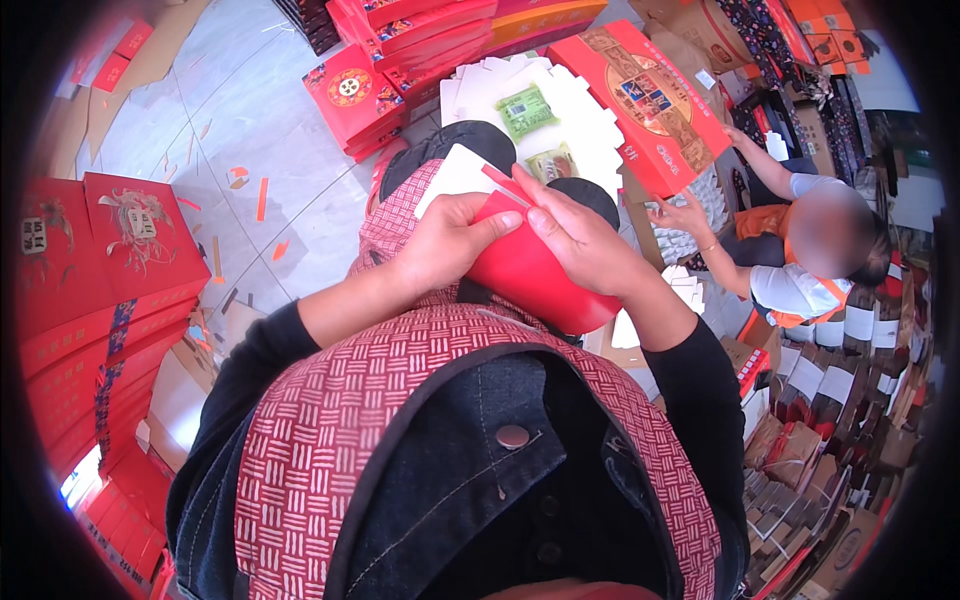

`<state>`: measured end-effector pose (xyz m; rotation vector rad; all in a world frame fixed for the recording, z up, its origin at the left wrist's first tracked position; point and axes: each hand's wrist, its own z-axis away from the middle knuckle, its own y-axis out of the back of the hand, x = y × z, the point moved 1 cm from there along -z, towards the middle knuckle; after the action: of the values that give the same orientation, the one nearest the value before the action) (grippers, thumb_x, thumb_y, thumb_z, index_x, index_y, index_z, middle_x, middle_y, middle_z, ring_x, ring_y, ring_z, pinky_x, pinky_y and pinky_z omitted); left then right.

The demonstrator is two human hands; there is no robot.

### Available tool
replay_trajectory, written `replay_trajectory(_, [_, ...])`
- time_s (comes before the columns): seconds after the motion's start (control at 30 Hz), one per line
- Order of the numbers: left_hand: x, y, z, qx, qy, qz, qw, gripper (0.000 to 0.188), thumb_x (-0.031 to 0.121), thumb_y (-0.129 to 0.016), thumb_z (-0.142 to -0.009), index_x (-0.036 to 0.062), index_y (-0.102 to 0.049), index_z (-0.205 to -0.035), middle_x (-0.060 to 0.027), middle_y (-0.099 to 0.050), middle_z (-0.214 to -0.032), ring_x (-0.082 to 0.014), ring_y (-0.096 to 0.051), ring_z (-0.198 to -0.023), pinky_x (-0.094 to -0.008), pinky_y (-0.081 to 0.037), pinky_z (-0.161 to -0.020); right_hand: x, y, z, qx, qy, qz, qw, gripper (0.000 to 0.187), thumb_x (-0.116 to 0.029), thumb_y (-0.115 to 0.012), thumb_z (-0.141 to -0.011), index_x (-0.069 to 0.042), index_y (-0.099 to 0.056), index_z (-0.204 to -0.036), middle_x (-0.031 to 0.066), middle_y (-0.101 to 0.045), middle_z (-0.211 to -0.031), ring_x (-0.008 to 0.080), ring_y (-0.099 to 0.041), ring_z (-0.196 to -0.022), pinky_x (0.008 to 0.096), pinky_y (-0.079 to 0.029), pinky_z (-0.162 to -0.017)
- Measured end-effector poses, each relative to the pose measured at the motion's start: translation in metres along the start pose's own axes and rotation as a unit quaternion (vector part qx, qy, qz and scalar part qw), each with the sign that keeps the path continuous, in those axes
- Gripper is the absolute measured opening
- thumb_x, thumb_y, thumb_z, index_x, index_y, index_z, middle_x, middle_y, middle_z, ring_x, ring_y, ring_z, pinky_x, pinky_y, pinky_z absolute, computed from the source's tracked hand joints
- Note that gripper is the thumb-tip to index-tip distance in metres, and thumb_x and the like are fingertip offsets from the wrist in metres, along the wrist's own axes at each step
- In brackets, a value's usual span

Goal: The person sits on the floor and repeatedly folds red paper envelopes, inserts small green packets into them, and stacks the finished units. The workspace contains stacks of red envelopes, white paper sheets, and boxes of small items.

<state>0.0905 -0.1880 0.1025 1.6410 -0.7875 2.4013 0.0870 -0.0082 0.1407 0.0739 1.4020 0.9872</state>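
Observation:
Above my lap, both hands are on a red cardboard piece [535, 280] with a white panel [455, 180] at its far left end. My left hand [448, 240] grips its left side, thumb lying on the red face. Opposite it, my right hand [582, 238] has its fingers together along the card's far edge, near a narrow folded strip. The thumbs are close to each other. My right hand's fingertips are partly hidden by the card. Just beyond my knees lie fanned white cards [590, 125] with two green packets [526, 110] on them.
At right, a co-worker in an orange apron [765, 222] touches a large red gift box [640, 100]. Red boxes [130, 240] are stacked at left, and more red boxes [350, 90] stand ahead. Orange scraps [262, 198] litter the tiled floor. Many flattened cartons [800, 480] lie at lower right.

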Motion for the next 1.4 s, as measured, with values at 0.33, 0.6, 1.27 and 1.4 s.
replay_trajectory(0.33, [-0.004,0.004,-0.001,-0.022,-0.026,-0.01,0.999,0.027,0.018,-0.05,-0.094,-0.0049,-0.063,-0.099,-0.0051,-0.065,-0.085,-0.0073,-0.057,-0.076,-0.0231,-0.048,-0.07,-0.002,-0.001,-0.002,0.003,0.009,0.002,1.0,0.05,-0.03,-0.034,-0.097,-0.005,-0.027,-0.14,0.0214,-0.049,-0.121,0.0337,-0.049,-0.111,0.0349,-0.037,-0.094])
replay_trajectory(0.6, [-0.001,0.007,0.002,-0.012,-0.015,0.004,1.0,0.028,0.02,-0.049,-0.095,-0.0043,-0.063,-0.099,-0.0054,-0.065,-0.086,-0.0072,-0.057,-0.079,-0.0218,-0.048,-0.072,-0.008,0.003,0.001,-0.016,-0.004,-0.01,1.0,0.048,-0.025,-0.035,-0.096,-0.007,-0.028,-0.14,0.0198,-0.049,-0.118,0.0325,-0.05,-0.11,0.0339,-0.037,-0.093])
replay_trajectory(1.27, [0.004,0.022,-0.005,-0.002,-0.021,-0.027,0.999,0.028,0.02,-0.048,-0.095,-0.0035,-0.06,-0.106,-0.0047,-0.064,-0.09,-0.0082,-0.057,-0.081,-0.0223,-0.047,-0.075,-0.001,0.015,0.016,-0.056,0.105,-0.056,0.991,0.045,-0.023,-0.038,-0.096,-0.011,-0.034,-0.139,0.0139,-0.031,-0.143,0.0285,-0.035,-0.129,0.032,-0.029,-0.104])
replay_trajectory(1.4, [0.009,0.022,-0.004,-0.005,-0.041,-0.105,0.994,0.029,0.021,-0.048,-0.095,-0.0032,-0.061,-0.105,-0.0043,-0.064,-0.089,-0.0086,-0.057,-0.082,-0.0235,-0.047,-0.076,-0.001,0.016,0.017,-0.07,0.079,-0.082,0.991,0.046,-0.026,-0.038,-0.096,-0.009,-0.034,-0.139,0.0131,-0.03,-0.144,0.0273,-0.03,-0.132,0.0327,-0.025,-0.106])
